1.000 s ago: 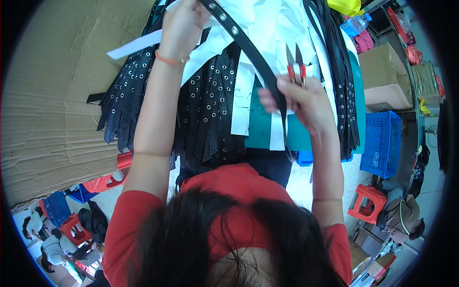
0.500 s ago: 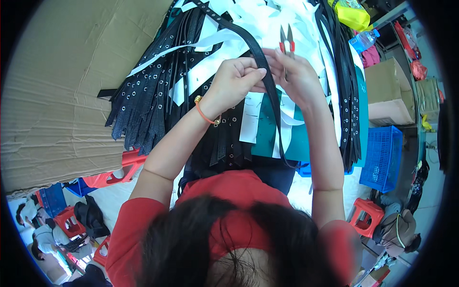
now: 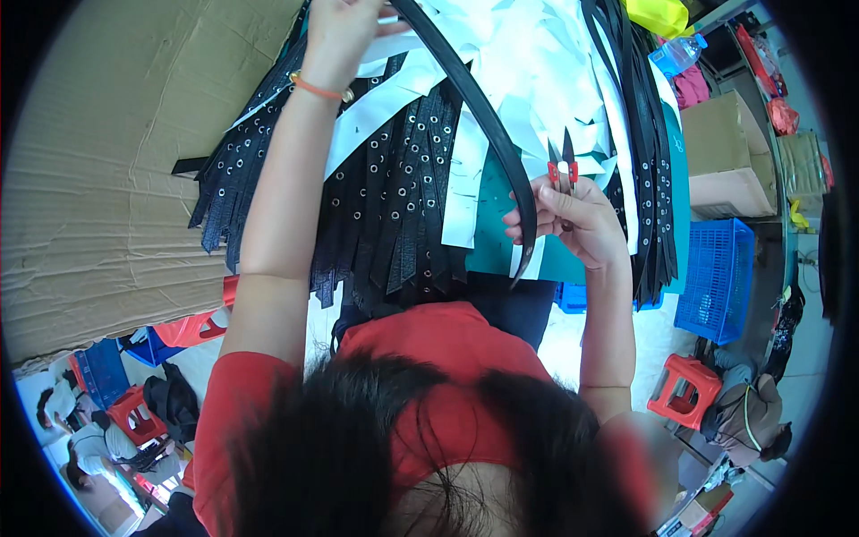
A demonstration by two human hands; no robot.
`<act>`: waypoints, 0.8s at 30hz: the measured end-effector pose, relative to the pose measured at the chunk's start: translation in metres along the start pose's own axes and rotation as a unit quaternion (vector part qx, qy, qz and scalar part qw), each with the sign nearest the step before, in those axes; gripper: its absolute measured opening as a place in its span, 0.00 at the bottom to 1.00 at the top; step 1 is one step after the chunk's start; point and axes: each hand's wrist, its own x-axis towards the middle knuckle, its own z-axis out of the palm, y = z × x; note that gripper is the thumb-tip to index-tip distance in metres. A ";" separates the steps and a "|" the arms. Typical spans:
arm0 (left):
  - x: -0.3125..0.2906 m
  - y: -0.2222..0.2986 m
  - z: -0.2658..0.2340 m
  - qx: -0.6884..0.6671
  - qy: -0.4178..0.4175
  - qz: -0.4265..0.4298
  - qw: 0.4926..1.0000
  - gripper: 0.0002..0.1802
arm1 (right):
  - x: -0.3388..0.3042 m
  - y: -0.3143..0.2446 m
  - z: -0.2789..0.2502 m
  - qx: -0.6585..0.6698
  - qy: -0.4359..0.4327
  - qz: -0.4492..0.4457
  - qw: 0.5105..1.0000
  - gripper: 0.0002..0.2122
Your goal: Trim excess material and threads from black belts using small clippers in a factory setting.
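A long black strap (image 3: 465, 87) curves from the top edge down to its pointed tail near my right hand (image 3: 582, 215). That hand is closed around red-and-metal thread snips (image 3: 564, 172), blades pointing up, while its fingers sit behind the strap's lower part. Far up at the left, my left hand (image 3: 344, 31) is partly cut off by the picture edge. Its visible fingers are stretched out and reach the strap's edge; the thumb is hidden. Beneath both hands lie black straps with metal eyelets (image 3: 394, 192) and loose white strips (image 3: 528, 80).
A big cardboard sheet (image 3: 116, 179) stands on the left. To the right are a blue crate (image 3: 714, 279), an open carton (image 3: 729, 161), a plastic bottle (image 3: 677, 55) and a red stool (image 3: 687, 390). A green mat (image 3: 494, 228) shows under the strips. Other people sit farther off.
My left hand has moved up and left, away from my right hand. My right hand, with the snips, has come down toward me to the strap's tail. The strap is stretched straighter.
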 end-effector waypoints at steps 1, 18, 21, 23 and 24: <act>0.008 -0.003 -0.005 0.017 0.012 -0.017 1.000 0.08 | -0.002 0.000 0.000 0.001 0.001 0.000 1.000 0.14; 0.053 -0.054 -0.026 0.059 0.143 -0.061 0.986 0.08 | -0.010 -0.025 0.018 -0.038 -0.060 -0.024 0.997 0.16; 0.046 -0.051 -0.015 0.075 0.156 -0.088 0.981 0.08 | -0.017 -0.029 0.024 -0.026 -0.055 -0.033 0.998 0.16; 0.039 -0.050 -0.010 0.108 0.176 -0.086 0.975 0.11 | -0.019 -0.029 0.024 -0.024 -0.062 -0.036 0.997 0.16; 0.036 -0.049 -0.007 0.109 0.173 -0.086 0.975 0.11 | -0.021 -0.028 0.025 -0.022 -0.060 -0.036 0.997 0.16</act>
